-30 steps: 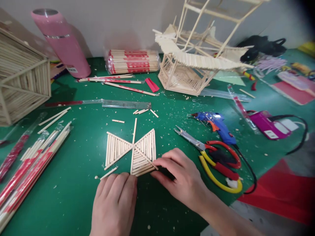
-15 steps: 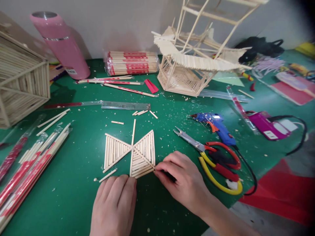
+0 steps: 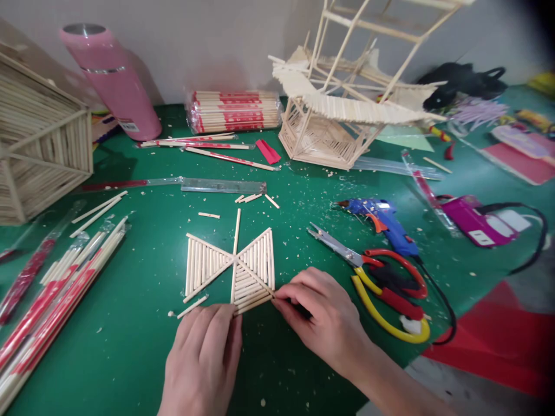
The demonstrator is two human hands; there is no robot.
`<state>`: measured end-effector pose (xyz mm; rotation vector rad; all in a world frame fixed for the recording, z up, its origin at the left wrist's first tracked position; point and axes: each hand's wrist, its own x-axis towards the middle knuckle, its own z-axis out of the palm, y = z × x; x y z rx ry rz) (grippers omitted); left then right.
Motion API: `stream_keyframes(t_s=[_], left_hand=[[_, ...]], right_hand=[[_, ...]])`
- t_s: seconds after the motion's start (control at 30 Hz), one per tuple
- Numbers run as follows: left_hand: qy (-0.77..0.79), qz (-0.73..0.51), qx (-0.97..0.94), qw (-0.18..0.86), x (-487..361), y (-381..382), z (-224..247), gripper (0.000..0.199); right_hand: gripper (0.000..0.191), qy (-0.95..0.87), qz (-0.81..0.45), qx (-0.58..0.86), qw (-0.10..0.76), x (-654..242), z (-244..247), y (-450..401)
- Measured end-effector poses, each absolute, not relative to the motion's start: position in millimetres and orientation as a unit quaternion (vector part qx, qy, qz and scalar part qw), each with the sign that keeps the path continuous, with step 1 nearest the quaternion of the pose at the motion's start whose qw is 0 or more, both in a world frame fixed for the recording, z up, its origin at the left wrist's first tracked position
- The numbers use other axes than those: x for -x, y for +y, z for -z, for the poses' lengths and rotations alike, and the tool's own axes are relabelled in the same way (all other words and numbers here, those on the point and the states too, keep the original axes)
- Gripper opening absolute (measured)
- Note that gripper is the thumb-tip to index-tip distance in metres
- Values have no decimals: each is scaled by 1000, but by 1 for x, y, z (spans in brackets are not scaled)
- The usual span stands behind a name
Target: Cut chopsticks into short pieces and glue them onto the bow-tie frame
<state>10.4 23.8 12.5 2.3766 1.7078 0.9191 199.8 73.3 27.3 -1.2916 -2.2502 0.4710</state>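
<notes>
A flat frame of thin wooden sticks (image 3: 254, 283) lies on the green table, with three triangular sections filled by parallel sticks and one bare stick pointing away from me. My right hand (image 3: 323, 318) pinches its near right corner between thumb and fingertips. At the near left corner of the same section, my left hand (image 3: 203, 352) is closed with curled fingers; its fingertips are mostly hidden, but they appear to grip the stick ends there. Just beyond the left knuckles lies a short loose stick (image 3: 193, 307). Cutting pliers (image 3: 373, 277) with red and yellow handles rest right of my right hand.
A blue glue gun (image 3: 381, 219) lies behind the pliers, its cord running right. At the back stand a pink bottle (image 3: 117, 86), a bundle of wrapped chopsticks (image 3: 236, 111) and a stick model (image 3: 347, 110). More wrapped chopsticks (image 3: 65, 306) lie at left, beside another stick structure (image 3: 47, 138).
My left hand has shifted slightly, its fingers tilting toward the frame's near edge. The right hand keeps its pinch at the corner. The whole view has moved a little.
</notes>
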Motion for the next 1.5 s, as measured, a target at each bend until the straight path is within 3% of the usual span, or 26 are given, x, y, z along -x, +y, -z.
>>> stream_keyframes(t_s=[0.63, 0.9, 1.13, 1.33, 1.5], left_hand=[[547, -270, -791, 38, -10, 26, -18, 10], [554, -279, -784, 20, -15, 26, -24, 7], [531, -247, -810, -28, -24, 21, -28, 16], [526, -209, -821, -69, -29, 17, -26, 17], [541, -249, -797, -105, -29, 17, -30, 18]], right_hand=[[6, -821, -193, 460, 279, -200, -31, 72], [14, -877, -177, 404, 193, -199, -32, 75], [24, -897, -138, 386, 165, -194, -33, 73], [24, -908, -129, 339, 209, -193, -34, 66], [20, -841, -138, 400, 336, -203, -39, 82]])
